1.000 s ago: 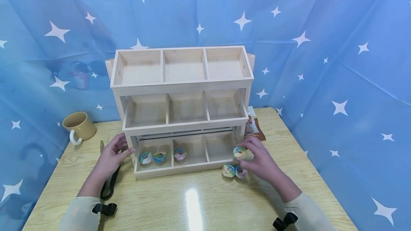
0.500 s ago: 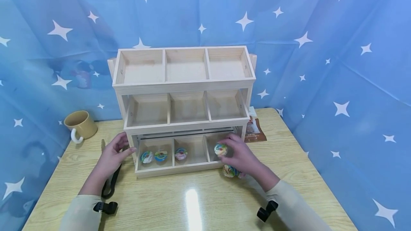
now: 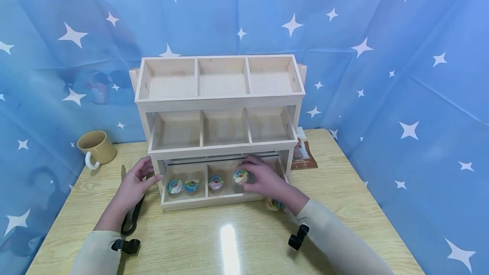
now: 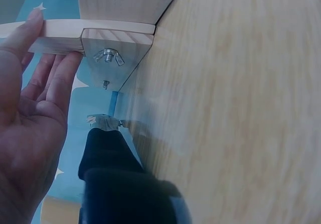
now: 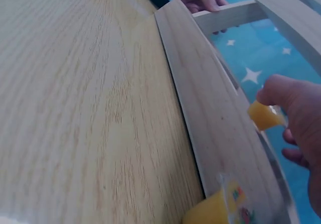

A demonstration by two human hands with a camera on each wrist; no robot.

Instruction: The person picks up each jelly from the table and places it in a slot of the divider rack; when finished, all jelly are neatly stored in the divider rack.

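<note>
A pale wooden three-tier rack (image 3: 221, 104) has three compartments per tier. My left hand (image 3: 133, 183) grips its lower left upright, thumb on one side and fingers on the other in the left wrist view. Over the bottom tier's middle compartment, my right hand (image 3: 263, 179) pinches a small jelly cup (image 3: 240, 176) with a printed lid; its contents look yellow in the right wrist view. Below it, another jelly cup (image 3: 215, 182) lies in that compartment. Two more, a jelly cup (image 3: 175, 186) and a blue-rimmed jelly cup (image 3: 192, 184), lie in the left one.
Partly hidden by the right arm, jelly cups (image 3: 272, 204) sit on the table before the rack's right end. A tan mug (image 3: 97, 147) stands at the back left. A black-handled tool (image 3: 132, 220) lies beside the left forearm, and a brown packet (image 3: 303, 156) behind the right side.
My right hand has carried the jelly cup leftward from the rack's right end, past the right compartment, to above the middle one. The left hand keeps its grip on the upright.
</note>
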